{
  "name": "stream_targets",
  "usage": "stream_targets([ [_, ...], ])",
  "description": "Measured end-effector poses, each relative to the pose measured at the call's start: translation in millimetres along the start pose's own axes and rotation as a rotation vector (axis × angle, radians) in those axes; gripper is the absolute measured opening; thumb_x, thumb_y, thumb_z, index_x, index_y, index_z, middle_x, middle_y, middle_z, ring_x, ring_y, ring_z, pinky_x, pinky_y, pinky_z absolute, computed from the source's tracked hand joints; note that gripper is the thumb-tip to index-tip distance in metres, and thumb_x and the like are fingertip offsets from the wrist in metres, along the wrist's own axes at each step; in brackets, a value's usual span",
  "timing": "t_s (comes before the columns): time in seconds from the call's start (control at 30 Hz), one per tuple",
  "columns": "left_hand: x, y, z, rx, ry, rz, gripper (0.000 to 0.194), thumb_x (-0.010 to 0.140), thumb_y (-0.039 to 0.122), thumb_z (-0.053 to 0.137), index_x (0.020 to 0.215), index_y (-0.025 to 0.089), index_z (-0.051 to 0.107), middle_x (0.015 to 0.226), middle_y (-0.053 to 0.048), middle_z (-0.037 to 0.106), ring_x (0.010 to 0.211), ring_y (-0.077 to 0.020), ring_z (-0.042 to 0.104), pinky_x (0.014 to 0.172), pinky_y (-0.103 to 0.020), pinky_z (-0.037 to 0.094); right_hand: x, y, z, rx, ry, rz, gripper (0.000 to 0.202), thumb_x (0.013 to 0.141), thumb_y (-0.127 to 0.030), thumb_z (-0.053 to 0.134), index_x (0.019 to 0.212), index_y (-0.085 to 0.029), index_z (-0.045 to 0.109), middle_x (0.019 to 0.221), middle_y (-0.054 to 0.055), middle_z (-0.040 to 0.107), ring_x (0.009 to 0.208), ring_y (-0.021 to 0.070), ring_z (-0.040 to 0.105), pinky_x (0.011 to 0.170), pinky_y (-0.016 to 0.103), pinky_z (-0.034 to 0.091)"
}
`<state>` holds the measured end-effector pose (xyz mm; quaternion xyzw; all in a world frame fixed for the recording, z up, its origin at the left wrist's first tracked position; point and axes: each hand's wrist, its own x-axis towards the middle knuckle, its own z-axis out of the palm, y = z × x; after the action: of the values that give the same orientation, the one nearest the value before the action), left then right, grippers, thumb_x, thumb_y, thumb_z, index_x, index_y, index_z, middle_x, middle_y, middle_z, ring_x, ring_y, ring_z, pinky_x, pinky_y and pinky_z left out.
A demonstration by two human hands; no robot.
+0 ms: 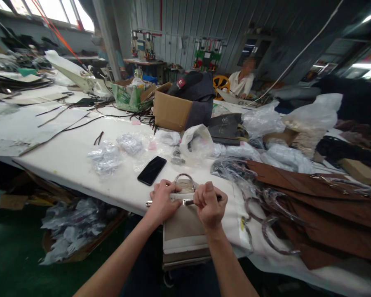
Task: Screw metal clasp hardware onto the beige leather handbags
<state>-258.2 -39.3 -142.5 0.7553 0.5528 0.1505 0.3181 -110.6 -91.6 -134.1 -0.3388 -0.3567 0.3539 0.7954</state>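
A beige bag hangs over the table's front edge, with a round, mottled handle standing at its top. Along the bag's top edge runs a narrow silver metal bar. My left hand is closed on this bar, fingers over it and thumb toward the middle. My right hand is a fist with the thumb on top, wrapped round a dark rod-like tool whose silvery end meets the bar beside my left thumb. The tool's exact kind is hidden by the fist.
A black phone lies just beyond my left hand. Plastic bags and a cardboard box stand farther back. To the right, brown bags with ring handles are piled up. A person sits across the table.
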Motion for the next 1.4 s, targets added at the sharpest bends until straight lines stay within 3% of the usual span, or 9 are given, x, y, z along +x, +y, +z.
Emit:
stream_targets([
  [0.27,-7.7,-4.8,8.4,-0.089,0.077,0.050,0.034,0.084,0.023,0.079,0.114,0.039,0.081,0.129,-0.005,0.061,0.128,-0.0322,0.053,0.106,-0.052,0.043,-9.5,5.7,-0.7,-0.179,-0.069,-0.078,0.054,0.108,-0.036,0.069,0.062,-0.021,0.045,0.054,-0.007,0.033,0.045,0.0083,0.032,0.046,0.028,0.023],
  [0.4,-10.3,-5.7,9.5,-0.120,0.083,0.052,0.027,0.084,0.022,0.077,0.108,0.035,0.080,0.128,-0.006,0.061,0.128,-0.0322,0.052,0.106,-0.051,0.044,-10.7,5.9,1.5,-0.379,-0.105,-0.071,0.057,0.108,-0.045,0.068,0.062,-0.023,0.044,0.053,-0.005,0.038,0.046,0.0097,0.035,0.046,0.029,0.029],
  [0.5,-9.8,-7.2,9.3,-0.131,0.054,0.047,0.028,0.084,0.024,0.078,0.110,0.034,0.079,0.130,-0.007,0.061,0.130,-0.0332,0.051,0.107,-0.051,0.045,-7.7,9.6,9.8,-0.424,-0.061,-0.019,0.058,0.105,-0.052,0.071,0.062,-0.024,0.045,0.054,-0.004,0.041,0.047,0.0104,0.036,0.045,0.029,0.030],
  [0.63,-9.4,-8.9,8.8,-0.123,0.033,0.046,0.028,0.086,0.025,0.078,0.112,0.034,0.077,0.134,-0.008,0.060,0.132,-0.0342,0.050,0.108,-0.052,0.046,9.8,12.6,22.5,-0.382,-0.003,0.113,0.062,0.100,-0.056,0.077,0.059,-0.023,0.043,0.052,-0.006,0.036,0.044,0.0087,0.032,0.042,0.028,0.024],
  [0.83,-11.9,-8.0,10.6,-0.096,0.060,0.044,0.026,0.087,0.026,0.078,0.112,0.033,0.077,0.133,-0.009,0.060,0.131,-0.0347,0.051,0.107,-0.053,0.045,70.4,11.6,18.0,-0.183,0.118,0.458,0.075,0.092,-0.067,0.080,0.061,-0.026,0.027,0.048,-0.012,0.023,0.038,0.0046,0.016,0.032,0.022,0.016],
  [0.93,-12.5,-8.2,12.6,-0.109,0.069,0.049,0.028,0.086,0.024,0.077,0.113,0.033,0.076,0.132,-0.008,0.060,0.130,-0.0342,0.051,0.106,-0.053,0.045,93.4,24.0,16.9,-0.184,0.142,0.626,0.071,0.094,-0.062,0.080,0.064,-0.026,0.026,0.046,-0.014,0.023,0.037,0.0043,0.013,0.030,0.019,0.015],
  [1.07,-13.5,-8.4,14.6,-0.118,0.080,0.041,0.028,0.087,0.021,0.075,0.112,0.032,0.076,0.132,-0.009,0.060,0.130,-0.0344,0.051,0.105,-0.053,0.045,100.2,40.5,23.0,-0.233,0.115,0.789,0.063,0.099,-0.052,0.077,0.067,-0.026,0.029,0.046,-0.015,0.024,0.037,0.0040,0.013,0.030,0.017,0.013],
  [1.2,-14.7,-7.4,15.2,-0.129,0.094,0.039,0.026,0.088,0.020,0.073,0.112,0.031,0.075,0.134,-0.009,0.059,0.130,-0.0346,0.051,0.103,-0.052,0.046,90.5,37.8,32.6,-0.284,0.058,0.733,0.064,0.091,-0.056,0.085,0.067,-0.026,0.033,0.046,-0.014,0.026,0.037,0.0037,0.016,0.031,0.018,0.015],
  [1.4,-15.1,-7.8,14.8,-0.136,0.081,0.030,0.026,0.087,0.019,0.072,0.110,0.030,0.074,0.135,-0.009,0.059,0.131,-0.0349,0.050,0.104,-0.053,0.045,53.1,18.9,44.0,-0.355,0.036,0.431,0.067,0.090,-0.060,0.086,0.060,-0.025,0.037,0.049,-0.011,0.027,0.037,0.0049,0.021,0.033,0.024,0.015],
])
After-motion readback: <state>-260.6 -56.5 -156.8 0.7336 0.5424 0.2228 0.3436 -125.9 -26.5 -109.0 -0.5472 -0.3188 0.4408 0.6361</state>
